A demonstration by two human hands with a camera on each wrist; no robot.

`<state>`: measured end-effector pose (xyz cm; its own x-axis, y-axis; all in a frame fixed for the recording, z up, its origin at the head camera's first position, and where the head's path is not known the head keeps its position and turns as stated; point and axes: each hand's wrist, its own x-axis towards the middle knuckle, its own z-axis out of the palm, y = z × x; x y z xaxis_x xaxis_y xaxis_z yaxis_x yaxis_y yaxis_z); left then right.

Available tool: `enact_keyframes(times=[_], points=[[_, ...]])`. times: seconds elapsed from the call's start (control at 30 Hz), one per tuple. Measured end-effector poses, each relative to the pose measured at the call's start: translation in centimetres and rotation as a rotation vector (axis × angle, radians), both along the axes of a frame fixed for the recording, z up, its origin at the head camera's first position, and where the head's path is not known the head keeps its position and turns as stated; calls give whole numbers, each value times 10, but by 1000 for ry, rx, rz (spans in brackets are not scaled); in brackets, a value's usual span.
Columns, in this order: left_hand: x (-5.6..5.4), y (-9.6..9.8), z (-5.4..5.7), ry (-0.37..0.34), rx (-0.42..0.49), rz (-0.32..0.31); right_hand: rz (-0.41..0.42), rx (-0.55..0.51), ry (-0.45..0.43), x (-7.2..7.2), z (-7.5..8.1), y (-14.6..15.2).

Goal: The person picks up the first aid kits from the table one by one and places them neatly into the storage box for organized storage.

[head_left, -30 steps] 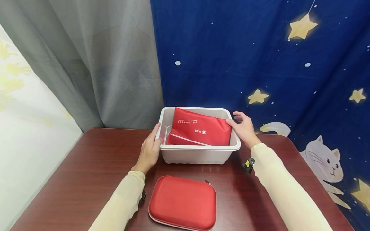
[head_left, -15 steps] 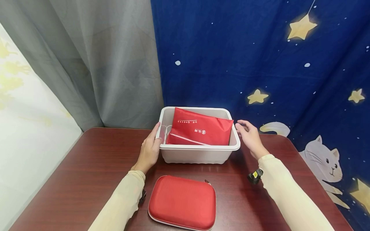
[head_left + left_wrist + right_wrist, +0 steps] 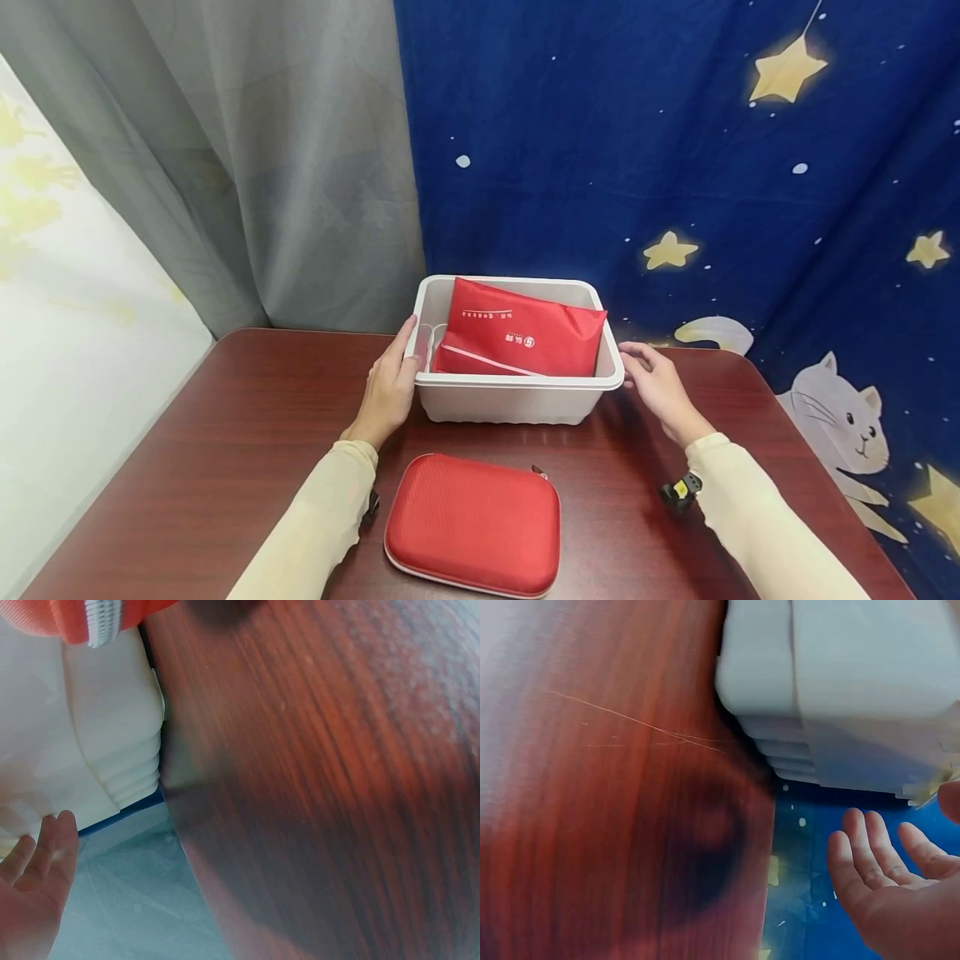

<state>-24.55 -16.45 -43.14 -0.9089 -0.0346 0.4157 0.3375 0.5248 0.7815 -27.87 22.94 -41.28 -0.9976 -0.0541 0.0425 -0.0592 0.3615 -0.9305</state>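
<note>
The right hand [image 3: 660, 388], fingers loose, has dropped lower beside the white bin [image 3: 510, 404] (mouth upward, long axis left-right) mid-frame; the left hand [image 3: 386, 392] touches it, fingers straight.

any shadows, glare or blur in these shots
Head view: fairly crisp, a soft shadow on the table beside the right sleeve; left wrist view: dark shadow across the table, pale glare at upper right; right wrist view: dark shadow patch on the table, whitish haze at upper left, white bin slightly soft.
</note>
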Motion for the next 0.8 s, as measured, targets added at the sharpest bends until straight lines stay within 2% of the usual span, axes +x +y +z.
enact_keyframes(times=[0.27, 0.57, 0.8], points=[[0, 0, 0, 5, -2, 1, 84, -25, -33, 13, -10, -5], [0, -1, 1, -5, -1, 6, 132, -58, -75, 24, -13, -8], [0, -1, 0, 1, -3, 2, 158, -98, -104, 32, -21, -7]])
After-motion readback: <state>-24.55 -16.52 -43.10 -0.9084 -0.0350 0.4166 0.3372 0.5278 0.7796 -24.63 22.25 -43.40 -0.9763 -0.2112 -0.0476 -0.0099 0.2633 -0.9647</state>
